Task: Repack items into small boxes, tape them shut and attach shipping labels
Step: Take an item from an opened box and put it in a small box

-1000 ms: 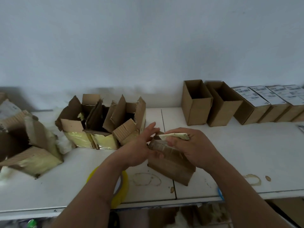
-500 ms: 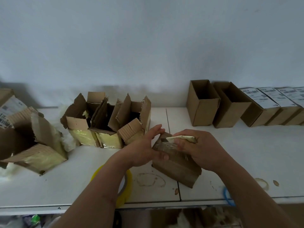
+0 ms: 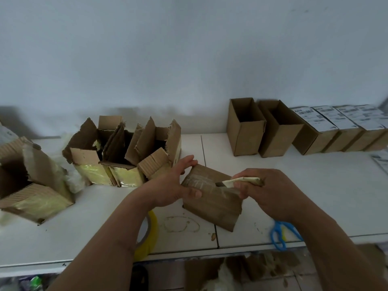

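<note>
A taped brown cardboard box (image 3: 212, 203) lies tilted on the white table (image 3: 315, 192) in front of me. My left hand (image 3: 172, 183) grips its left end, thumb on the front face. My right hand (image 3: 266, 192) pinches a pale strip of peeled tape or flap (image 3: 241, 181) at the box's upper right edge. Two open small boxes (image 3: 244, 127) (image 3: 279, 131) stand at the back right. Beside them sits a row of closed boxes with shipping labels (image 3: 327, 122).
Torn-open boxes with yellow tape (image 3: 123, 152) stand at the back left, another (image 3: 31, 185) at far left. A yellow tape roll (image 3: 150, 234) lies under my left forearm. Blue scissors (image 3: 280, 234) lie near the front edge. Loose labels (image 3: 381, 161) sit far right.
The view shifted left and nearer. My right hand has pulled the pale strip further right off the box top, while my left hand keeps holding the box's left end.
</note>
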Motion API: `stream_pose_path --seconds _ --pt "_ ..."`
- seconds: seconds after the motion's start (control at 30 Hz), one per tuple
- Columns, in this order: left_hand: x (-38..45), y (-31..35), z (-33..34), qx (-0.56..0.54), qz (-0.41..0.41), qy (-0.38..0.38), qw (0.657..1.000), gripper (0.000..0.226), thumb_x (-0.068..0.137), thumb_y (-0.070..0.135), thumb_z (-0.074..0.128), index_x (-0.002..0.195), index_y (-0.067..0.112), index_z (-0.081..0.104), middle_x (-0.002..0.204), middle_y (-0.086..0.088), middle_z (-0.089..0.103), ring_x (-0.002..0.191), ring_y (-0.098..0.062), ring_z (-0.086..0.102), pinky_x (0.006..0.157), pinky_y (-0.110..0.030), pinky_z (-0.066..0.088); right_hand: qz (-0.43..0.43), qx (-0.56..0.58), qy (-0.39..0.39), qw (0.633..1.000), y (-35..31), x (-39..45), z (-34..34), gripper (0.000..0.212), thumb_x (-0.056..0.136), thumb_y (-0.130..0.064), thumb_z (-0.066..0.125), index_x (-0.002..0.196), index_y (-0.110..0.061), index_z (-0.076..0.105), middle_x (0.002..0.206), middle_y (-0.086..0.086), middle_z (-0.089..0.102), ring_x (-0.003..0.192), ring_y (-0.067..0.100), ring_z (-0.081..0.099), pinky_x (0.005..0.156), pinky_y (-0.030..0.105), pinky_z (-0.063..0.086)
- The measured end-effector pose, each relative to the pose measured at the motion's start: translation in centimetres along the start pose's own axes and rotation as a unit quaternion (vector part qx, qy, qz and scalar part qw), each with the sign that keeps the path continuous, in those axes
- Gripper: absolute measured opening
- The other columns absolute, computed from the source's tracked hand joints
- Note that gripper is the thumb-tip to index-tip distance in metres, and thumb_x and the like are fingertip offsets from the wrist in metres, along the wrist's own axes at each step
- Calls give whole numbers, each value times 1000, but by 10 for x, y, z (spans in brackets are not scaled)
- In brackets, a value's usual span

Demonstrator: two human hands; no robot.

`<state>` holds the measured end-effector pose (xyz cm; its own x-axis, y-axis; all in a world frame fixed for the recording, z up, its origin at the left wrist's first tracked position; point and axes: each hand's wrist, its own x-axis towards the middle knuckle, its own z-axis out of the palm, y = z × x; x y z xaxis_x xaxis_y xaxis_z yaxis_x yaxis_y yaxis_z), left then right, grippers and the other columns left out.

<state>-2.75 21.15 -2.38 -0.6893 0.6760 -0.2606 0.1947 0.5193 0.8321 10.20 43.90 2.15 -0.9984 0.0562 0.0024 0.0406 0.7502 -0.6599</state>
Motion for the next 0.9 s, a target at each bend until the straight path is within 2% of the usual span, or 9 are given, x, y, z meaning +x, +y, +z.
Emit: stream_pose_path --seconds 0.1,0.23,0.4,0.47,0.53,0.63,0.73,0.8,0.9 --pt "0 -1 0 4 2 -1 1000 103 74 38 81 151 43 13 150 27 28 138 -9 28 113 -45 36 15 1 2 1000 5 -10 -8 14 97 -30 55 97 -37 67 76 -14 68 76 -2 64 69 12 48" --pt "2 -1 -1 8 4 -1 1000 103 74 38 81 151 42 13 145 29 30 136 -9 30 112 -44 37 37 3 -1 999 9 -23 -20 13 96 -33 55 97 -38 66 74 -15 69 75 -4 65 68 12 45" --pt "2 1 -4 -4 7 -10 1000 103 75 34 81 154 38 14 146 28 30 138 -8 29 109 -35 36 72 28 4 997 21 -41 -36 16 96 -28 56 93 -35 69 74 -15 70 74 -2 65 64 11 46" --pt "1 3 -5 -6 1 -13 1000 100 78 30 80 154 39 16 151 23 29 141 -10 26 111 -33 34 101 62 47 992 30 -47 -40 15 96 -26 58 92 -31 71 73 -12 70 73 -3 64 60 9 44" --pt "-1 10 -2 41 0 7 999 93 82 29 78 152 43 18 155 13 26 142 -16 27 113 -40 35 122 44 111 985 43 -49 -35 12 96 -28 58 92 -32 69 76 -10 69 72 -4 62 58 8 39" --pt "-8 31 17 163 66 55 983 83 86 41 70 151 42 20 159 15 17 148 -13 9 120 -48 22 117 -66 136 982 63 -42 -14 12 98 -29 55 101 -31 66 93 -9 69 76 0 57 67 12 39" --pt "-14 47 49 289 109 30 951 86 80 74 53 152 42 19 158 25 8 147 -3 -8 120 -42 -1 119 -166 96 974 83 -28 15 27 99 -31 53 123 -25 63 119 -5 65 102 13 59 87 23 43" --pt "-14 45 66 374 123 26 919 99 68 91 31 152 39 21 159 22 11 146 -4 -5 122 -41 -4 101 -222 93 965 93 -23 32 31 99 -27 53 129 -24 60 125 -4 63 107 19 59 91 30 44" --pt "-14 38 75 414 143 70 896 100 68 93 17 150 36 28 158 19 18 148 -8 4 122 -42 -2 79 -273 70 956 105 -19 45 42 94 -16 57 135 -26 55 135 -5 58 118 20 55 98 35 41"
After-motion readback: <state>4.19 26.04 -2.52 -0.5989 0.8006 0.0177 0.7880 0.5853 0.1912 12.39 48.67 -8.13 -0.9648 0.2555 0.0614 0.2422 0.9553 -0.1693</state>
